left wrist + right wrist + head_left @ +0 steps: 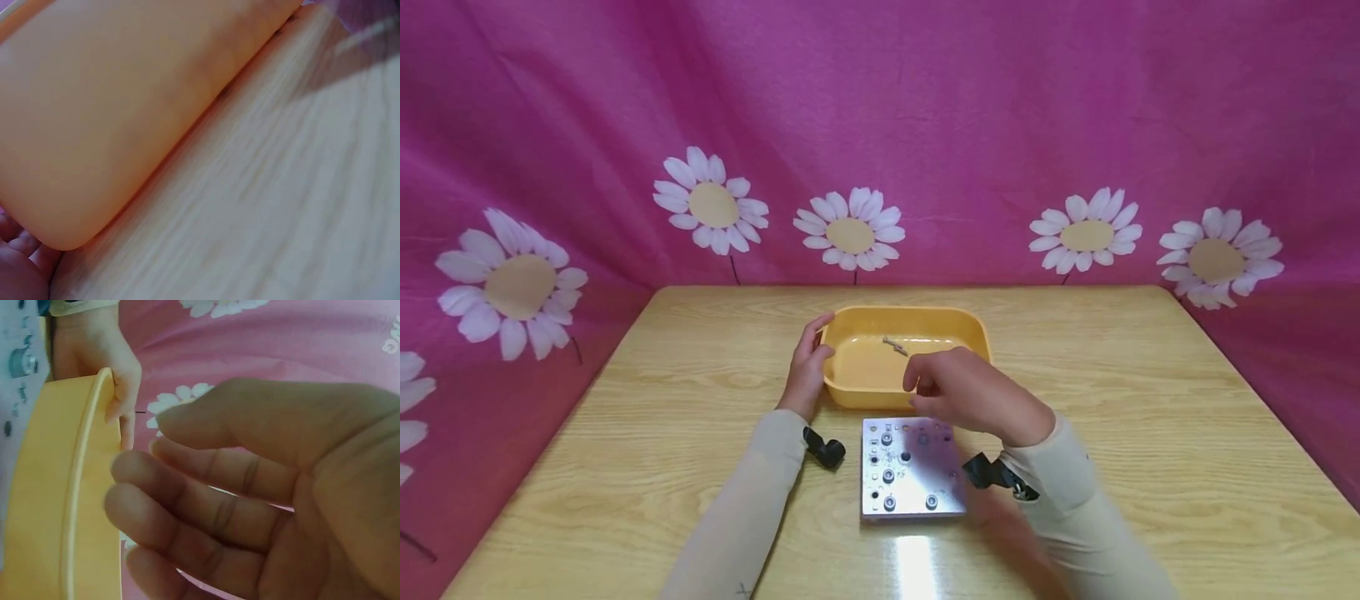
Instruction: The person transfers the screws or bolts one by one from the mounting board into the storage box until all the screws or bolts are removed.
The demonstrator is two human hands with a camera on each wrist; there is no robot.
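Observation:
A yellow plastic tray (868, 401) stands on the table, with a few small screws (895, 345) lying on its floor. My left hand (805, 372) holds the tray's left end, thumb over the rim and fingers along the outside. Above the tray's front right corner hovers my right hand (977, 392), its fingers loosely curled. The right wrist view shows nothing between those fingers (206, 512) and the thumb. Just in front of the tray lies a square metal plate (925, 471) with holes; several socket-head screws (889, 476) stand upright in it.
The wooden table (1150, 417) extends to both sides. A pink cloth (955, 125) with printed daisies hangs along the back and sides. Each sleeve carries a black wrist mount (826, 452).

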